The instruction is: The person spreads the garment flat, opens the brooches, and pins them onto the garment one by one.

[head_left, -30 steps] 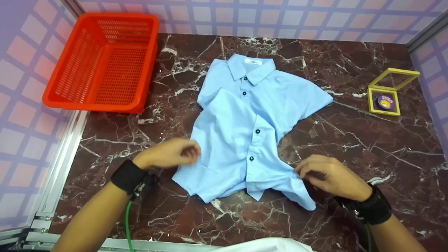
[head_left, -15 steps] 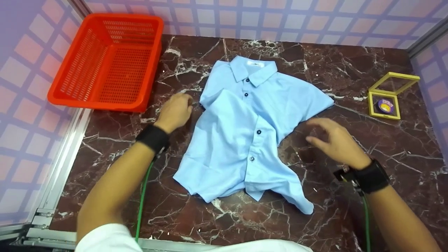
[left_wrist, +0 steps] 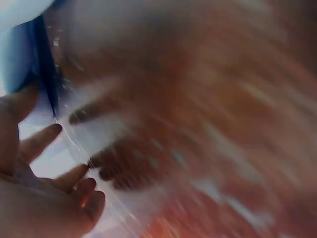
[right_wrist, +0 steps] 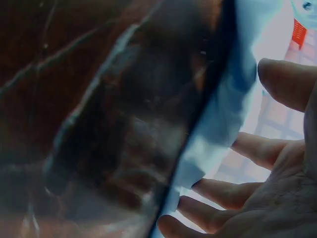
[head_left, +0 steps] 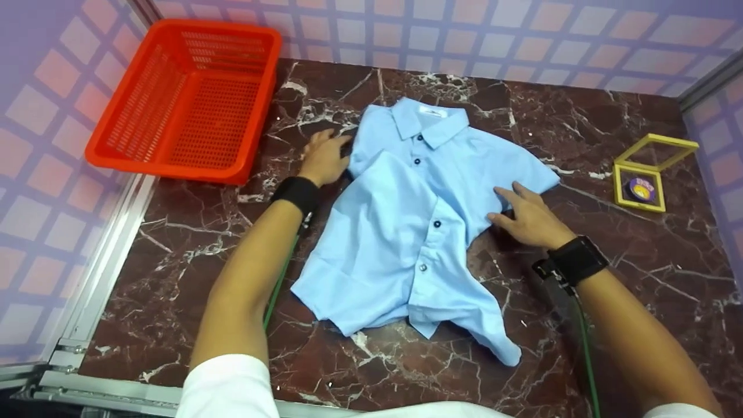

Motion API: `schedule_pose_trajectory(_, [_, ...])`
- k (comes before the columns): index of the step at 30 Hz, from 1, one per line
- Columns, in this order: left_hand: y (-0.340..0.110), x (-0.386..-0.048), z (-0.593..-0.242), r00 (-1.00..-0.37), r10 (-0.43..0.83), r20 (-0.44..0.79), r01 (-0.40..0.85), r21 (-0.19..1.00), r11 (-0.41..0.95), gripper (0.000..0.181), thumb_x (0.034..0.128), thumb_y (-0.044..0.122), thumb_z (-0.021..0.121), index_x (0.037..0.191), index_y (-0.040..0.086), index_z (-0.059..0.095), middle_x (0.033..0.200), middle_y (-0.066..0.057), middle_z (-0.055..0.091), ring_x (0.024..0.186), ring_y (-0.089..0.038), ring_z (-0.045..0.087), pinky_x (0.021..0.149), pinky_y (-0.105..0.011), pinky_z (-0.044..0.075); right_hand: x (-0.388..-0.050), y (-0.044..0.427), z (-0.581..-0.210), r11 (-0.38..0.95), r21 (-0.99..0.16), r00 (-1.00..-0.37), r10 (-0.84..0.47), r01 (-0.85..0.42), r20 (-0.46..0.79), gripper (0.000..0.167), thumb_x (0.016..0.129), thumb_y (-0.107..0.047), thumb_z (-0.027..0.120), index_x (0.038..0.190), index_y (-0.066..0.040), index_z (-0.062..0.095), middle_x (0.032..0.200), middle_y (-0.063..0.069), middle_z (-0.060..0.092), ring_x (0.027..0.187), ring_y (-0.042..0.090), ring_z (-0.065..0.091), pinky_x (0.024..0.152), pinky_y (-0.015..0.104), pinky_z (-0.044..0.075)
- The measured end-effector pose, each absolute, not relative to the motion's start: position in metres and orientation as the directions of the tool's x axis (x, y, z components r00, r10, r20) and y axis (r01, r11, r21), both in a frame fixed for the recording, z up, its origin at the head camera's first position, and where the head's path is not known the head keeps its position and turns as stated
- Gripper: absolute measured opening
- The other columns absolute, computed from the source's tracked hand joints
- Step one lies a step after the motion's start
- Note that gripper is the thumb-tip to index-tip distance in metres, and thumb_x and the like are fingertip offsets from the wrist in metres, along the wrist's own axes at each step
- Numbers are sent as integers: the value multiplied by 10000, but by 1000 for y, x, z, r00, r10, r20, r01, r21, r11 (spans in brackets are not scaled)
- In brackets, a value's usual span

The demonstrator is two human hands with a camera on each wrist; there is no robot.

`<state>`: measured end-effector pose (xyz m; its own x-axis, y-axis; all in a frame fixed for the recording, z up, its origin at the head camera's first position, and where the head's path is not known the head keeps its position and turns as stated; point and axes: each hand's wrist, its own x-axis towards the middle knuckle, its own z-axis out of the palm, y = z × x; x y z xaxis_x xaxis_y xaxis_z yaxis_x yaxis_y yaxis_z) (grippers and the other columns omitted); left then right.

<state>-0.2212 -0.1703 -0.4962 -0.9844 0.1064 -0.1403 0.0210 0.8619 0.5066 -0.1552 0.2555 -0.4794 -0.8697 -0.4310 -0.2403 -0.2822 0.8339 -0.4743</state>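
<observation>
A light blue short-sleeved shirt [head_left: 377, 232] lies collar-up on the dark marble table, its lower part twisted and wrinkled. Beside the sleeve on the left is my left hand [head_left: 325, 158], fingers spread and relaxed; the left wrist view has its fingers [left_wrist: 42, 141] near the tabletop, next to the blue cloth. My right hand [head_left: 531, 219] reaches over the edge of the other sleeve, thumb and fingertips at the fabric. In the right wrist view the right hand [right_wrist: 262, 183] is spread along the shirt's edge [right_wrist: 218, 124], gripping nothing.
A red plastic basket [head_left: 264, 116] stands at the back left. On the right sits an opened yellow-framed case [head_left: 620, 188] with a round purple item [head_left: 642, 189] in it. Patterned walls [head_left: 522, 35] border the marble table [head_left: 191, 278].
My left hand has moved up beside the upper left sleeve. My right hand went up from the lower hem, away from the cloth, then left to the right sleeve. The shirt's lay is nearly unchanged.
</observation>
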Motion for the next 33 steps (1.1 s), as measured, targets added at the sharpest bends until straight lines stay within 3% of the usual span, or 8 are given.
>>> schedule_pose_trajectory(4, [-159,-231,-495,-976,183,-120,59,662,748,511,1042,215,519,1521,63,425,1587,-151,359,1477,-300,290,1204,-391,205,-157,256,-486,855,-441,-870,-414,-272,-267,677,1024,-364,569,1527,31,349,1550,433,121,1429,601,111,1123,704,129])
schedule_pose_trajectory(10, [-144,-241,-493,-977,175,-124,-19,864,503,551,1050,166,525,1551,31,340,1516,-156,465,1413,-235,417,1137,-271,318,-161,251,-488,867,-420,-870,-405,-267,-283,692,1017,-385,574,1534,15,345,1566,414,102,1432,598,99,1092,748,133])
schedule_pose_trajectory(18, [-134,-250,-495,-991,34,-126,-118,975,186,546,970,4,611,1484,-22,430,1318,-250,604,1212,-292,599,955,-319,499,-166,250,-494,856,-412,-873,-429,-310,-233,682,1001,-341,611,1509,45,372,1539,442,138,1422,600,139,1124,699,147])
schedule_pose_trajectory(25, [-156,-253,-487,-989,-72,-133,-144,971,193,488,933,-46,631,1409,-28,524,1290,-224,586,1125,-263,597,870,-288,503,-174,257,-493,865,-398,-877,-418,-305,-236,690,1004,-367,594,1532,4,351,1570,399,128,1437,580,131,1105,730,130])
schedule_pose_trajectory(33, [-176,-255,-476,-980,-122,-160,-178,971,158,447,960,46,628,1385,-24,507,1012,-99,570,910,-178,555,788,-281,467,-186,264,-494,878,-395,-877,-393,-269,-275,716,1011,-402,573,1565,-39,302,1603,352,82,1460,553,79,1106,736,72])
